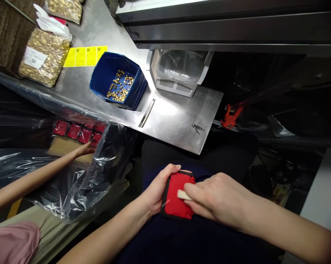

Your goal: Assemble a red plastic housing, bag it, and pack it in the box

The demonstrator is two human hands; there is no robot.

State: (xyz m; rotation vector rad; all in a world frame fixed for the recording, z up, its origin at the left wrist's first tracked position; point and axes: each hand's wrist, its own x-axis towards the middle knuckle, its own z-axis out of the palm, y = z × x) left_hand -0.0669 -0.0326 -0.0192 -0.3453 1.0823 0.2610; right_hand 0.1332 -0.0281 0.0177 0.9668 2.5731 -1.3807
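Note:
My left hand point(157, 190) grips a small red and black plastic case point(177, 200) over my lap, fingers wrapped round its left edge. My right hand point(213, 200) lies against the case's right side and pinches a small pale stick-like piece point(183, 195) on its red face. Both hands are low in the view, below the metal table's front edge.
A steel table point(176, 121) carries a blue bin point(117, 80) of small brass parts, bags of brass parts point(43, 57), yellow labels point(84, 56), a thin metal strip point(147, 112) and a clear hopper point(179, 71). At left another person's hand point(85, 148) reaches red cases point(77, 131) in a plastic-lined box.

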